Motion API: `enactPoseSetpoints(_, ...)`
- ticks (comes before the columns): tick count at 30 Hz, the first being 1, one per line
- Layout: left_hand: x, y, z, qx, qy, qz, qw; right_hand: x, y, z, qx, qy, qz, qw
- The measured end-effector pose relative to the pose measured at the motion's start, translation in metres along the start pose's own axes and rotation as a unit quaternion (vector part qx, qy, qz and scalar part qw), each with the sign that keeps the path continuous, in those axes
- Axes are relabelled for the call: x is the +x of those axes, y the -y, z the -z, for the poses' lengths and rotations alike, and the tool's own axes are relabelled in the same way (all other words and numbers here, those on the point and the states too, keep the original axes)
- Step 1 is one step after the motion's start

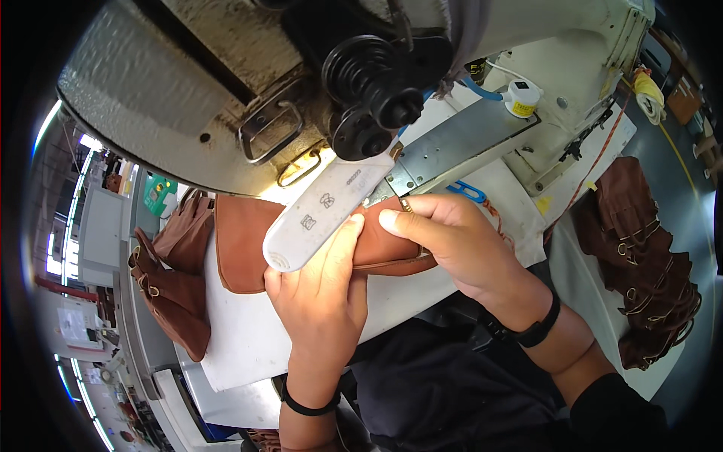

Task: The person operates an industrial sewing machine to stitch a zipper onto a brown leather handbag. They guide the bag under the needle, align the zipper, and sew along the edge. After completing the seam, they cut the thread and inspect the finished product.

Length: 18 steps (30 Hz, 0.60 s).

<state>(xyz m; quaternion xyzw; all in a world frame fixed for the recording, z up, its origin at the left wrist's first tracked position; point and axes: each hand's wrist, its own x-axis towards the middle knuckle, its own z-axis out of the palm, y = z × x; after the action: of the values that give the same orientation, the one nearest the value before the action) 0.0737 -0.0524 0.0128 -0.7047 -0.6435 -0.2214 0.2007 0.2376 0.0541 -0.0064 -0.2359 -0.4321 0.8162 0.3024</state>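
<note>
A brown leather bag piece (239, 245) lies under the head of an industrial sewing machine (211, 98), on a white work surface. My left hand (320, 297) rests on it with the fingers stretched out flat. A long pale guard (316, 218) with a rounded end covers part of those fingers. At the right end of the piece, my right hand (444, 230) pinches the leather between thumb and fingers. A small brass-coloured metal part (407, 205) shows beside the right fingertips, close to the machine's metal bed (459, 151). The needle area is hidden behind the machine head.
More brown leather bags (173, 286) sit at the left edge of the work surface. A pile of brown bags with metal rings (640, 271) lies to the right. Blue-handled scissors (467, 192) are behind my right hand. A small white bottle (521, 98) stands on the machine bed.
</note>
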Motion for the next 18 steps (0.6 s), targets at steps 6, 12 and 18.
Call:
enactPoseSetpoints(6, 0.000, 0.000, 0.000, -0.012, 0.000, 0.006, 1.000, 0.009, -0.009, -0.006, -0.128, -0.074, 0.121, 0.981)
enactPoseSetpoints(12, -0.002, 0.005, -0.003, -0.014, -0.012, 0.003, 1.000, 0.010, -0.005, -0.012, -0.272, -0.140, 0.178, 0.935)
enactPoseSetpoints(18, 0.001, 0.003, 0.002, -0.026, -0.005, 0.011, 1.000, 0.013, -0.005, -0.016, -0.368, -0.184, 0.209, 0.887)
